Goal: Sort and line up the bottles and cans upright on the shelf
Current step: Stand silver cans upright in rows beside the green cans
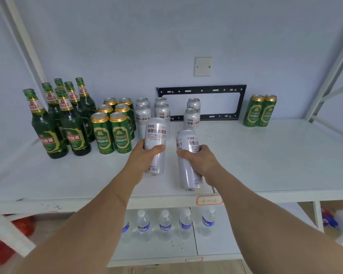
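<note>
Your left hand (147, 153) gripped a silver can (155, 144), fingers and thumb curled round its middle. Your right hand (199, 160) gripped a second silver can (187, 159) the same way, thumb across the front. Both cans were held over the front of the shelf (265, 159), side by side but apart, tops pointing away from you; I could not tell whether either base touched the shelf.

Positions below are given relative to the black bracket (202, 102) leaning against the back wall.

- Silver cans (192, 115): two stood upright in front of the bracket's left half, one behind the other. Four more (152, 111) stood just left of the bracket in a two-by-two block.
- Green cans (112, 127): six stood upright further left, two abreast and three deep.
- Green bottles (61, 119): a cluster stood upright furthest left of the bracket, packed close.
- Green can pair (259, 110): two stood upright just right of the bracket, touching each other, well apart from the other green cans.

Below the shelf, a lower level held a row of water bottles (164, 224). A handwritten label (209, 200) was stuck to the shelf's front edge, below your right hand.
</note>
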